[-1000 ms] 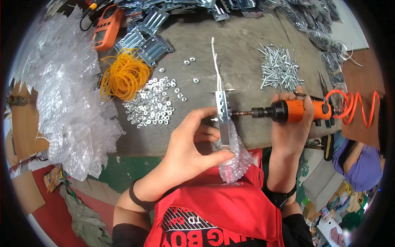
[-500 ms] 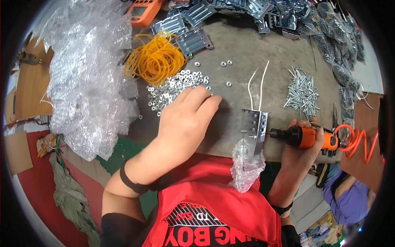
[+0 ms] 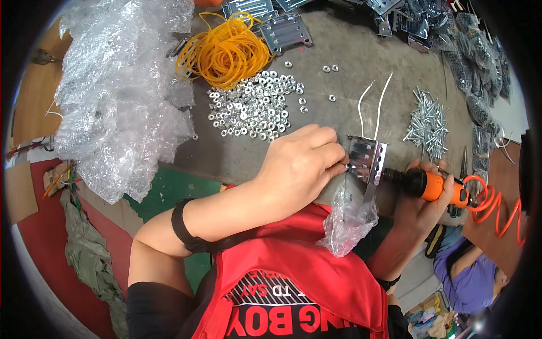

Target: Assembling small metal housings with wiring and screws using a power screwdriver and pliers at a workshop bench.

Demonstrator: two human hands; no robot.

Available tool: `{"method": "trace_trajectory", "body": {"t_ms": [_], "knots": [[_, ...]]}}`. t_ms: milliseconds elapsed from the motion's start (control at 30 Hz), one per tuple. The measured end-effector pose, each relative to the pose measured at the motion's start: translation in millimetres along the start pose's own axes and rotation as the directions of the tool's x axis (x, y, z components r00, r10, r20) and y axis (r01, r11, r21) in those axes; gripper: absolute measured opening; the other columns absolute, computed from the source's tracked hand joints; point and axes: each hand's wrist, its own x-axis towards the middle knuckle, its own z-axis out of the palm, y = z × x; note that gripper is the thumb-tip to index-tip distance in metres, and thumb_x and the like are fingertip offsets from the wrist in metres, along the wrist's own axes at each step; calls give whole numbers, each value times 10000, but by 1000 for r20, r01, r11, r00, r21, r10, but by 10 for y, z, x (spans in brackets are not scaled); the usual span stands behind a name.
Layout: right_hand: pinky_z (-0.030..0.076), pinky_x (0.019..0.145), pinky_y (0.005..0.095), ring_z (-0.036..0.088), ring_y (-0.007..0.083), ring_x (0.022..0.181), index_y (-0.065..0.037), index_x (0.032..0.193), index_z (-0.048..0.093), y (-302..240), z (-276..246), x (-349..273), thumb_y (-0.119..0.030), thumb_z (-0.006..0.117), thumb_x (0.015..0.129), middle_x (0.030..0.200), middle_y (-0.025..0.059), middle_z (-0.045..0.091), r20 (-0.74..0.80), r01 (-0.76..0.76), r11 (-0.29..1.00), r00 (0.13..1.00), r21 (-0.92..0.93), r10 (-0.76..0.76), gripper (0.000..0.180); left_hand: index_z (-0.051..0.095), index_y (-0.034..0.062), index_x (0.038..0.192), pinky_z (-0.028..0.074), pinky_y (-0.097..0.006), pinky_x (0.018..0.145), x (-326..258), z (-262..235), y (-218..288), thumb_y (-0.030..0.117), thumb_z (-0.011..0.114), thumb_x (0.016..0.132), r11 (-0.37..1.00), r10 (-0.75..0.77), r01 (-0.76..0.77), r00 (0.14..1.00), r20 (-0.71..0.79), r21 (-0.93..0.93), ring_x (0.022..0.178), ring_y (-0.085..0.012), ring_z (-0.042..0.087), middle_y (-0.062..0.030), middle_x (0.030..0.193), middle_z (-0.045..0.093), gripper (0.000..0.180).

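At the far left we log a heap of clear bubble wrap (image 3: 118, 96) spilling over the edge of the grey desk (image 3: 339, 90). Next to it on the desk we list a tangle of orange rubber bands (image 3: 224, 51), and just below that a loose scatter of small silver nuts (image 3: 254, 107). Flat metal plates (image 3: 285, 31) lie at the top edge, beyond the bands.

Centre: our left hand (image 3: 299, 164) comes in from the lower left, a black band on the forearm, its fingers curled and the fingertips (image 3: 339, 164) pinched against the left face of a small bright metal bracket (image 3: 367, 158). We note the bracket held up at the near edge of the desk, between the two hands. Two thin white wires (image 3: 379, 101) rise from it, and a clear plastic bag (image 3: 347, 217) hangs beneath it over the red apron (image 3: 293, 277).

Right of the bracket: an orange pneumatic screwdriver (image 3: 432, 185), its dark tip touching the bracket's right side, gripped in our right hand (image 3: 423, 209), fingers wrapped closed around the body. An orange coiled hose (image 3: 497, 209) trails from its rear. Behind it on the desk lies a pile of silver screws (image 3: 426, 121). At the far right corner, another person in purple (image 3: 468, 277) sits lower down.
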Motion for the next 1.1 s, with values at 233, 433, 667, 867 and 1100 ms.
{"method": "trace_trajectory", "body": {"t_ms": [233,433,667,867,1100], "knots": [[428,982,443,567,193,899,-46,1145,491,0,22,-14,-267,582,931,907,70,557,3,-5,1000,1000,10,5,320,588,56,771,450,-360,563,-35,7,24,26,731,628,988,115,-114,993,-9,107,678,-263,529,-72,753,500,204],[438,981,443,571,204,880,-32,1131,498,-3,19,-8,-259,605,914,879,76,563,5,-31,999,1000,27,30,332,565,63,767,443,-346,538,-26,-8,95,61,679,625,950,168,-178,984,61,258,705,-255,507,-80,773,456,183],[434,986,449,573,193,870,-28,1136,496,0,55,-18,-247,624,900,879,64,566,-18,-31,999,999,30,31,346,561,62,771,445,-374,571,9,-31,58,29,701,611,972,128,-138,990,65,192,716,-273,498,-91,778,454,216],[435,973,450,570,191,865,-41,1107,519,17,164,-95,-240,632,895,879,61,566,-81,-28,998,996,64,34,312,543,53,751,451,-375,583,48,-39,30,24,710,628,988,81,-92,993,91,122,715,-272,518,-82,771,477,209],[428,966,432,568,203,868,-52,1102,525,31,235,-102,-245,632,896,881,61,565,-74,-64,989,994,132,74,301,607,55,767,423,-343,529,81,-83,34,-5,711,591,968,146,-174,977,156,183,650,-242,505,-64,738,491,213]]}}
